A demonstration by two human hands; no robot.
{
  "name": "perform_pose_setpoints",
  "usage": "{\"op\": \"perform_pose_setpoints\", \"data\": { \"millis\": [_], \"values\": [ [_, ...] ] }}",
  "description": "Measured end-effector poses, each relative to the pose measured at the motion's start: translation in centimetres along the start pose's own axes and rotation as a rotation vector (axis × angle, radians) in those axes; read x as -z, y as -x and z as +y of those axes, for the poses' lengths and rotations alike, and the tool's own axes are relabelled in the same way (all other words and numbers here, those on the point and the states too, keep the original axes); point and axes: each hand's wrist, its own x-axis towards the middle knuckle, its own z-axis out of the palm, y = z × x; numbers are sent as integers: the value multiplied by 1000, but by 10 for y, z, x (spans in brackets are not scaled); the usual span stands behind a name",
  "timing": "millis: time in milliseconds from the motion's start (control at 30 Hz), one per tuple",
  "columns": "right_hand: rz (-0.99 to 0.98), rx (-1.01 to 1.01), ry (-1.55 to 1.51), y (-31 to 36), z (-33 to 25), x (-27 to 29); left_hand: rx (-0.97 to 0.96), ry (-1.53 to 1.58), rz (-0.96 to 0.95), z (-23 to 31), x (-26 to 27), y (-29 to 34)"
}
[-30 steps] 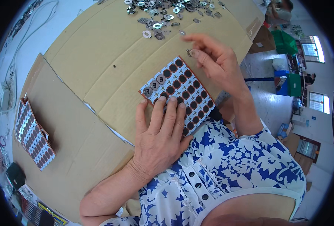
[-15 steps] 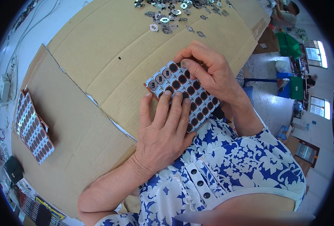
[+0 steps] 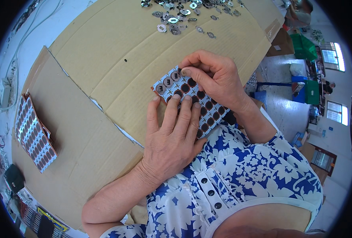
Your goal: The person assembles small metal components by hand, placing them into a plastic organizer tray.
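Tray of round pockets lies under both my hands, its long axis slanting from far-left toward my body. My left hand presses flat and open on its near half, while my right hand pinches a small metal disc at the far end.

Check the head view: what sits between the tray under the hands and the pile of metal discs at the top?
Nothing: in the head view only bare brown cardboard separates the tray from the metal discs.
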Motion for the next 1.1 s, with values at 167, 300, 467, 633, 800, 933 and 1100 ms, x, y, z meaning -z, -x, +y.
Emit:
{"op": "perform_pose_setpoints", "data": {
  "millis": [167,300,467,633,800,933,1100],
  "values": [
    [59,68,31,2,9,-5,-1,-4,8,1,0,0],
    [134,104,135,7,3,-10,0,5,9,1,0,0],
    [152,158,230,7,10,-11,-5,1,25,0,-1,1],
    [152,295,296,9,14,-10,-7,4,24,0,-2,2],
    [182,407,435,16,10,-17,-6,-5,14,0,-3,1],
    [167,339,280,4,17,1,-7,13,-4,-2,1,2],
    [324,204,472,-25,36,54,-12,27,-10,0,4,1]
  ]
}}
